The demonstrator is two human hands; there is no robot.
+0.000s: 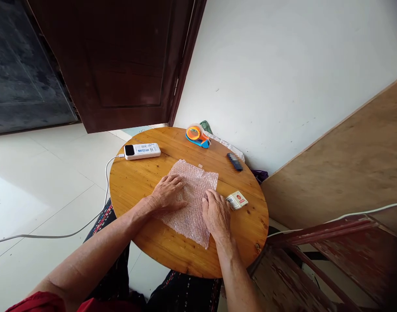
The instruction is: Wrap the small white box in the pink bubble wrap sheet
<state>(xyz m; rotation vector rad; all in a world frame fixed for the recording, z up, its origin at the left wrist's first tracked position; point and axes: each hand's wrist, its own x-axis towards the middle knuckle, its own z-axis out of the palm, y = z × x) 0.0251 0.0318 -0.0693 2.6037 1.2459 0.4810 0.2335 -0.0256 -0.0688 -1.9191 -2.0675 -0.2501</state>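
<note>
A sheet of pinkish bubble wrap (193, 195) lies flat on the round wooden table (136, 182). My left hand (169, 193) rests palm down on its left side, fingers stretched out and thumb apart. On the right edge of the wrap lies my right hand (217, 212), also palm down with its fingers extended. Just beyond the right fingertips is a small printed card or packet (236, 200). Neither hand grips anything that shows. The surfaces under both palms are hidden.
A white power bank (142, 151) with a plugged-in cable (64, 236) sits at the table's left. At the back stand an orange and blue tape dispenser (198, 135) and a dark pixelated object (234, 161). A white wall (283, 65) rises behind; a reddish wooden chair (331, 251) is at right.
</note>
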